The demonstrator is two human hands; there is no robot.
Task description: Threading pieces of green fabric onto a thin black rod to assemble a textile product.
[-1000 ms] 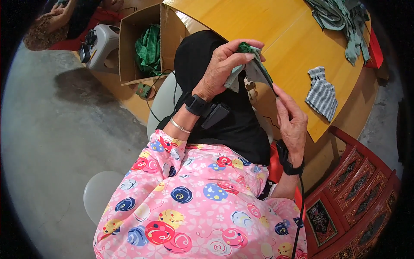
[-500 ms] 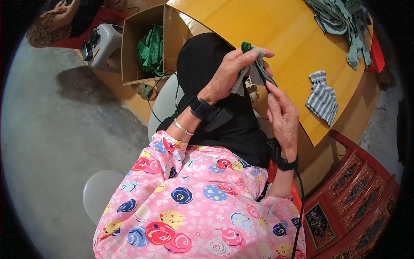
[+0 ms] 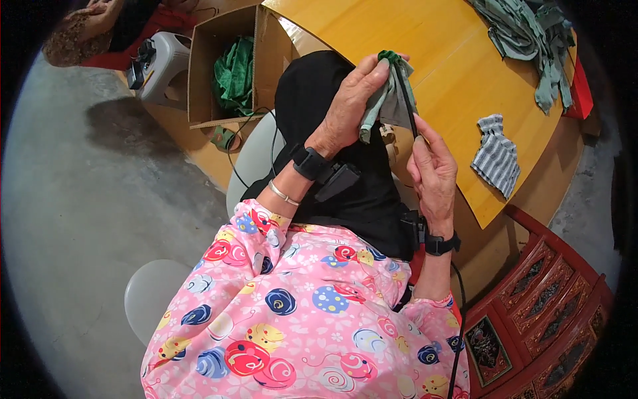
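Note:
My left hand (image 3: pixel 347 106) pinches the top of a small grey-green piece of cloth (image 3: pixel 397 101), bright green where it bunches up beside the thumb. The cloth hangs down over my black-clad lap, by the table's edge. A thin black rod (image 3: pixel 407 100) runs up along the cloth to that green bunch. Its lower end is between the thumb and fingers of my right hand (image 3: pixel 433 174). Whether the rod's tip is inside the cloth or only against it, I cannot tell.
On the yellow table (image 3: pixel 442 76) lie a grey-and-white striped cloth (image 3: pixel 497 159) and a heap of grey-green cloth (image 3: pixel 522 36). A cardboard box (image 3: pixel 199 80) with green fabric (image 3: pixel 234 76) stands at left, near a light stool (image 3: pixel 166 66). A red carved chair (image 3: pixel 531 229) is at right.
My left hand has moved slightly up, closing over the cloth's top. The cloth now hangs straighter, and more of the black rod shows along it.

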